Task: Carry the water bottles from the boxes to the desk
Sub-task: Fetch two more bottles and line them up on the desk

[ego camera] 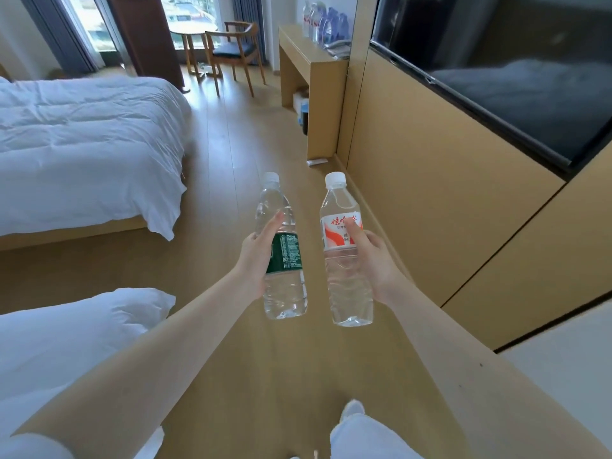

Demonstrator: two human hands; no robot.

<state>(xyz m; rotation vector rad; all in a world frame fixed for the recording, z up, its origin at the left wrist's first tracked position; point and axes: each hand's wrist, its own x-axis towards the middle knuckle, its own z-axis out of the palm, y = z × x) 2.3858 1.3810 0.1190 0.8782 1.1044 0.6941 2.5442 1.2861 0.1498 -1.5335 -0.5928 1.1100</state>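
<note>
Left hand (256, 256): fingers curled round the green-label bottle (288, 260) at its label, thumb lying up the near side; a full grip, arm stretched forward.
Between the hands: green-label bottle and red-label bottle (334, 233) side by side, close but not touching, both nearly upright with white caps on and clear water inside, held in the air over the wooden floor (231, 154).
Right hand (377, 260): wrapped round the red-label bottle just below its middle, thumb pressed on the label; arm stretched forward.
Far left: bed (82, 137) with a white quilt; a second white quilt (66, 332) nearer.
Back centre: wooden chair (236, 51) beside a round table (192, 29), at the window.
Back right: tabletop (298, 41) against the wall, well apart from the hands, carrying a cluster of bottles (321, 21) and a telephone (339, 48).
Right: dark screen (513, 77) set in the wooden wall panel.
</note>
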